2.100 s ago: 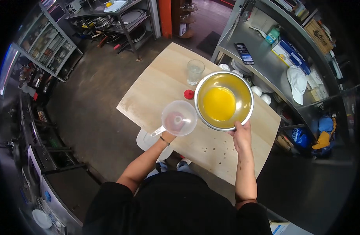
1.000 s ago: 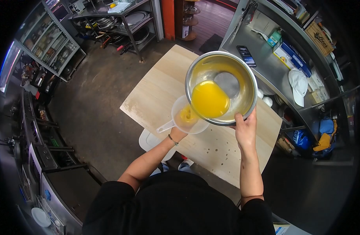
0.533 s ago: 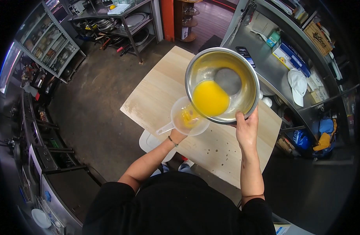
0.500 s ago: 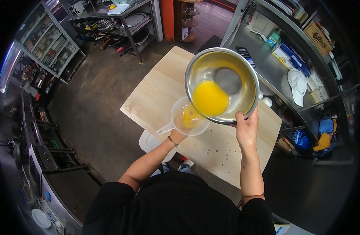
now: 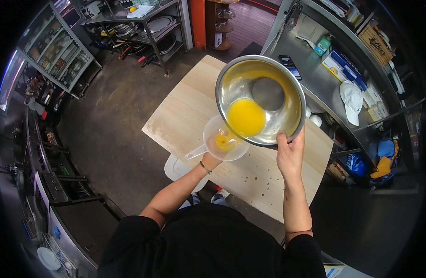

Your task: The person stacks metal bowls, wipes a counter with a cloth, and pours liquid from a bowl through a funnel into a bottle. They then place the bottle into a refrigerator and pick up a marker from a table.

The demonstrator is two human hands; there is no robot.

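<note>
My right hand (image 5: 289,155) grips the near rim of a steel mixing bowl (image 5: 287,118), thumb on the inside. The bowl is tilted to the left over a translucent plastic funnel (image 5: 236,152) with a side handle. Yellow liquid (image 5: 246,117), like beaten egg, pools at the bowl's lower side and runs over the rim into the funnel. Below the funnel, my left hand (image 5: 211,160) is closed around its underside; most of the fingers are hidden. Whether a container stands beneath the funnel cannot be seen.
A pale wooden table (image 5: 180,104) lies under both hands, with wet spots near its front. A steel counter to the right carries a phone (image 5: 290,66), a blue box (image 5: 345,69) and a white cap (image 5: 351,103). A white stool (image 5: 176,169) is partly under the table.
The bowl has shifted slightly left and tilts a little more. Its pool of yellow liquid looks smaller, while liquid keeps running into the funnel. My left hand has barely moved.
</note>
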